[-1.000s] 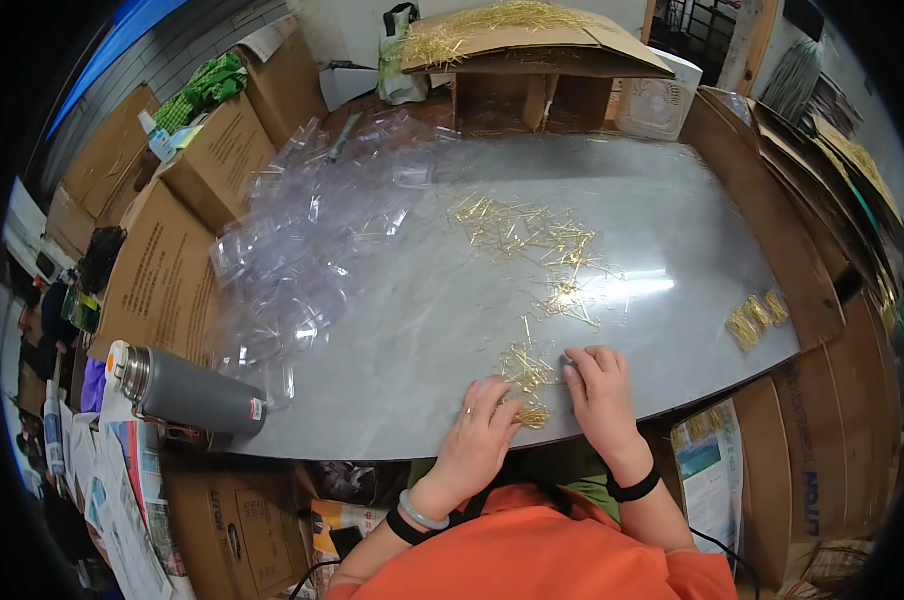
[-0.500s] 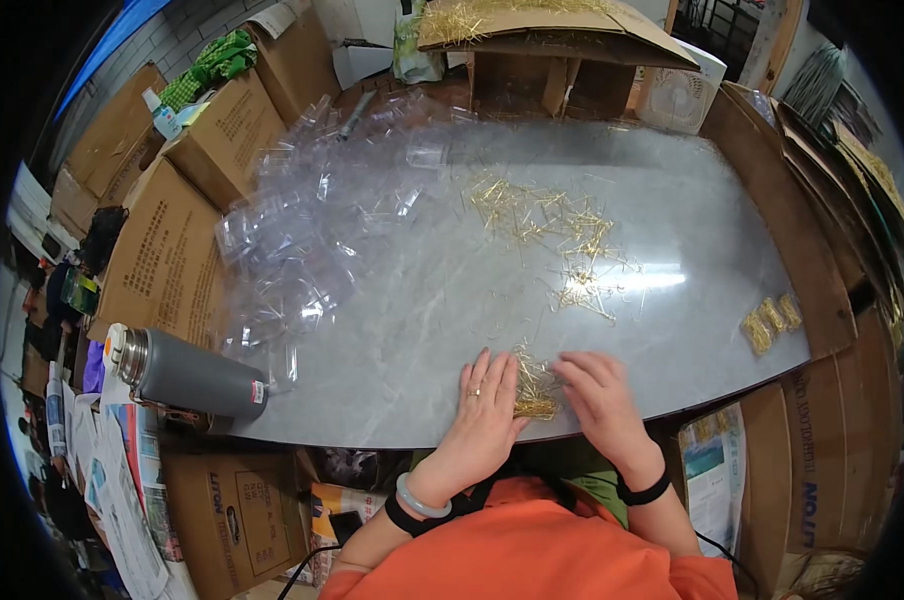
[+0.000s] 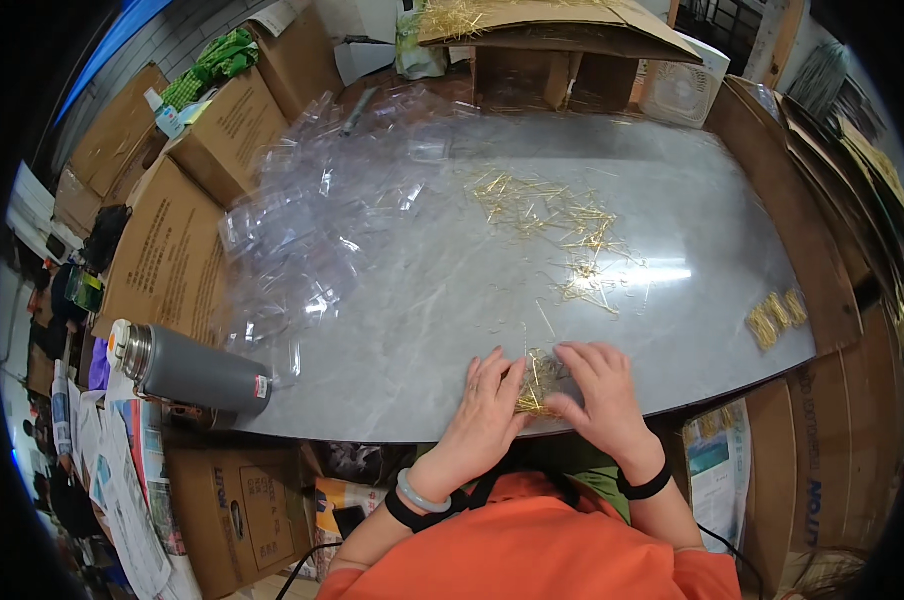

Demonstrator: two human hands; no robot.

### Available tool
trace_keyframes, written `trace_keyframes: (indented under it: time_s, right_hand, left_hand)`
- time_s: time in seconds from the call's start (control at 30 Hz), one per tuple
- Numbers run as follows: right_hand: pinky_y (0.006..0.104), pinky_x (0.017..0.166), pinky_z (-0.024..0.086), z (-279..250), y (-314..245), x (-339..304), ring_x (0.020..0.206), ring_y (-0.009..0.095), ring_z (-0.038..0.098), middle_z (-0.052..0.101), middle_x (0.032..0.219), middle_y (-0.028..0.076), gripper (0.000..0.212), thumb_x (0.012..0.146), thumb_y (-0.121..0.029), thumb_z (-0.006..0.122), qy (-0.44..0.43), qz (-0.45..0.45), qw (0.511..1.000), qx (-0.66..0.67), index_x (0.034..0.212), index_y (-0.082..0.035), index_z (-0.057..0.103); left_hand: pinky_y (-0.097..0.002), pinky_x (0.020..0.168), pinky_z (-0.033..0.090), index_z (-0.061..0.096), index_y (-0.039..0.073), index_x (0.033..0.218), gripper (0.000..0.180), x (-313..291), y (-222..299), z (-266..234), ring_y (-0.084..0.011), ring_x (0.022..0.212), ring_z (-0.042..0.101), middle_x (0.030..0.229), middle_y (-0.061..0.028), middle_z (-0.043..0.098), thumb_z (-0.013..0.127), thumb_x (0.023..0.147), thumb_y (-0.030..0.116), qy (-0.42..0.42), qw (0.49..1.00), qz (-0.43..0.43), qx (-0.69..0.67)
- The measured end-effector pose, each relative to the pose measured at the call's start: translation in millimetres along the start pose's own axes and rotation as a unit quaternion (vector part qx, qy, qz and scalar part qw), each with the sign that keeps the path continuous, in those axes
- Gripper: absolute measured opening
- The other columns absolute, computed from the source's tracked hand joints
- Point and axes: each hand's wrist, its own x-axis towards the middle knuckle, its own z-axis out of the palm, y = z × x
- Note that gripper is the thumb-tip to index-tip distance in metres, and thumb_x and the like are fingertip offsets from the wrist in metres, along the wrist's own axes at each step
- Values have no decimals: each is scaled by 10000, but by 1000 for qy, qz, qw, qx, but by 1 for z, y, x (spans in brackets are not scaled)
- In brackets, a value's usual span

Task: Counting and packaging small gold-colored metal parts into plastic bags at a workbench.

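A small bunch of thin gold wire hooks (image 3: 537, 385) lies at the table's near edge, between my two hands. My left hand (image 3: 485, 400) rests along the bunch's left side, fingers stretched out and thumb near its lower end. On the opposite side, my right hand (image 3: 602, 400) bends around the bunch with fingers extended and thumb apart, at or very close to the wires. Neither hand is closed on anything. Farther up the table, loose gold wire hooks (image 3: 592, 230) are scattered. Three small packed bundles of gold wire (image 3: 776, 318) sit at the right edge.
Clear plastic boxes (image 3: 317, 235) are heaped on the left of the grey table (image 3: 422, 290). A grey thermos (image 3: 197, 372) stands at the front left. Cardboard boxes (image 3: 162, 250) wall the left side, and a cardboard shelf (image 3: 557, 75) stands at the back beside a white fan (image 3: 680, 92).
My right hand has moved in slightly, its thumb now closer to the bunch. The bunch looks more gathered, with fewer wires sticking up beyond the fingers. My left hand stays nearly in place.
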Motion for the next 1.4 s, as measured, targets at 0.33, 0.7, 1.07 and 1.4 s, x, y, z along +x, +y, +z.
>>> trace_keyframes:
  time_s: [0.33, 0.7, 1.07, 1.4]
  right_hand:
    - [443, 1044, 446, 15, 6, -8, 1217, 346, 577, 637, 1312, 110, 464, 869, -116, 756, -71, -70, 987, 129, 1308, -54, 620]
    - [541, 1203, 288, 17, 6, 14, 1363, 403, 489, 598, 1375, 182, 426, 1033, -221, 585, -78, 11, 993, 91, 1397, -5, 540]
    - [486, 1118, 418, -8, 17, 3, 1314, 381, 532, 614, 1329, 159, 607, 826, -156, 808, -146, -38, 975, 161, 1376, -57, 569]
    - [449, 975, 475, -5, 9, -32, 1039, 311, 616, 694, 1121, 97, 391, 841, -52, 750, 64, 108, 991, -35, 1224, -57, 668]
  left_hand:
    - [-605, 1235, 193, 290, -70, 1558, 839, 2, 2, -5, -479, 1506, 258, 1571, -261, 338, 750, 909, 196, -33, 999, 9, 12]
    - [-656, 1203, 214, 459, 23, 1490, 648, -5, -6, 3, -447, 1452, 367, 1480, -190, 480, 731, 909, 115, -2, 999, 43, -4]
    - [-627, 1203, 247, 340, -57, 1529, 711, 5, -2, -2, -490, 1482, 296, 1482, -237, 404, 693, 936, 112, -31, 999, 34, 25]
    - [-619, 1227, 214, 342, -58, 1527, 692, 8, 14, 8, -463, 1490, 298, 1501, -244, 397, 675, 963, 168, -18, 997, 13, 79]
